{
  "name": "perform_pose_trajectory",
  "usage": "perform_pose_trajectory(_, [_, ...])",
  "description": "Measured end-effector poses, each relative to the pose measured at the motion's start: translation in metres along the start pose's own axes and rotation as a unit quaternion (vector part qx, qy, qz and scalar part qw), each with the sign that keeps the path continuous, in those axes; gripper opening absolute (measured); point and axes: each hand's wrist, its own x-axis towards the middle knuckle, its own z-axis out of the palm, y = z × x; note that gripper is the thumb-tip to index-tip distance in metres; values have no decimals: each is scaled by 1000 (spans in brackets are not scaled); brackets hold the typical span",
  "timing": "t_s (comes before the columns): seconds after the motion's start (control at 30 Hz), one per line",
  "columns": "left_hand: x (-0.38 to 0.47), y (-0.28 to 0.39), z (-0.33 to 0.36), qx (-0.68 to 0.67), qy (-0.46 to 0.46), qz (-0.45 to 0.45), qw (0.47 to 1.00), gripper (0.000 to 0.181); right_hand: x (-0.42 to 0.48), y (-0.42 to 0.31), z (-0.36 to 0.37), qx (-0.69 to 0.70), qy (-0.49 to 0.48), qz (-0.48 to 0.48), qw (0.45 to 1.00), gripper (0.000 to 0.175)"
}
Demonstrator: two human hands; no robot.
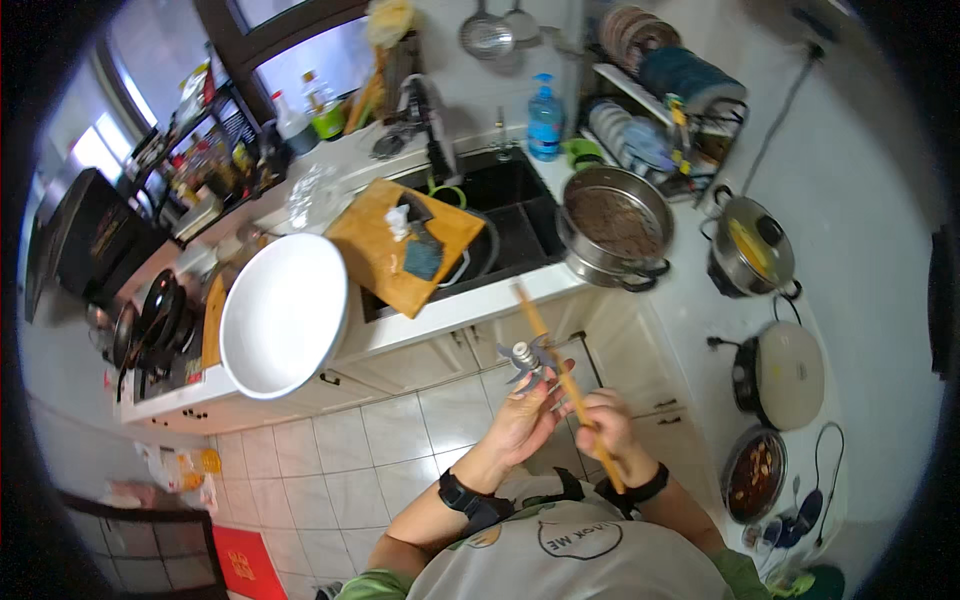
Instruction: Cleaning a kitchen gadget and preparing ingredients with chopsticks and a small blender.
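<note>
In front of my apron, my left hand (523, 426) holds a food-processor-like blade piece (524, 358) with several curved grey blades around a metal hub. My right hand (609, 427) grips a long wooden stick (534, 311), possibly a pair of chopsticks. The stick slants up past the blade piece, its far end near the counter edge. Whether the two touch is not plain. Both hands are in the air over the tiled floor, in front of the cabinets.
A large white basin (283, 315) overhangs the counter edge. A wooden cutting board (375, 259) with a cleaver (424, 251) on it lies partly across the black sink (525, 240). A steel pot (645, 199) with brown contents stands right of it. A lidded pot (776, 259) is farther right.
</note>
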Motion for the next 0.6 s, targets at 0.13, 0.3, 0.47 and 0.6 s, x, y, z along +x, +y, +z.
perform_pose_trajectory(0.13, [-21, 59, -17, 70, 30, 85, 993, 32, 56, -1, 72, 30, -46, -138, 989, 24])
perform_pose_trajectory(0.3, [-38, 115, -49, 395, 150, 261, 868, 22, 97, 30, 115, 21, -116, -224, 967, 23])
perform_pose_trajectory(0.47, [-25, 172, -43, 474, 150, 294, 816, 37, 182, 149, 167, 42, -96, 126, 986, 25])
perform_pose_trajectory(0.6, [6, 214, -22, 585, 212, 369, 690, 32, 253, 209, 221, 2, -304, 129, 944, 31])
